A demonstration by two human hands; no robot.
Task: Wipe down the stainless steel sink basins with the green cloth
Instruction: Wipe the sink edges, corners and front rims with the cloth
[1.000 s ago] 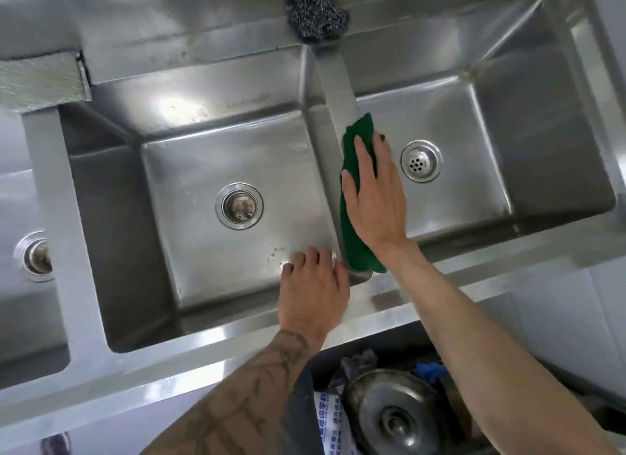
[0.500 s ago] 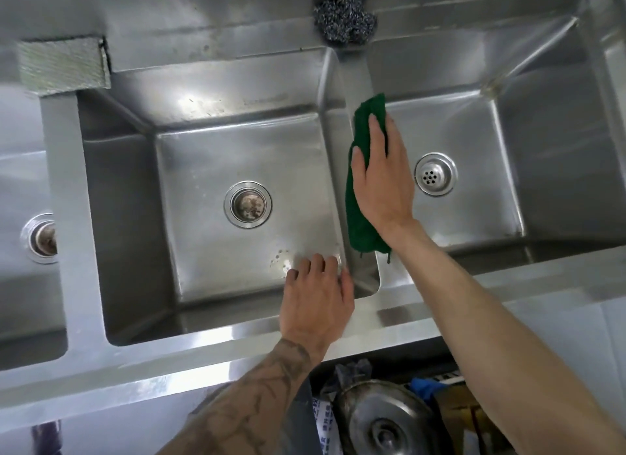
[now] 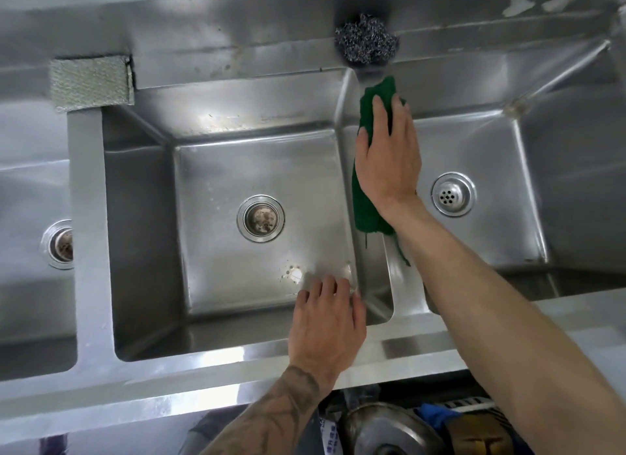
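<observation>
A green cloth (image 3: 364,200) lies along the steel divider between the middle basin (image 3: 257,183) and the right basin (image 3: 501,156). My right hand (image 3: 388,156) presses flat on the cloth with straight fingers, near the divider's far end. My left hand (image 3: 327,322) rests on the front rim of the middle basin, its fingers hanging over the edge and holding nothing. Each of those basins has a round drain, the middle drain (image 3: 260,218) and the right drain (image 3: 453,193).
A steel wool ball (image 3: 367,42) sits on the back ledge just beyond the cloth. A grey scouring pad (image 3: 90,82) lies at the back left. A third basin (image 3: 34,197) is at the left edge. Pots and clutter (image 3: 389,431) sit under the sink front.
My right hand has slid the green cloth along the divider away from me, toward the back ledge. My left hand has stayed on the front rim.
</observation>
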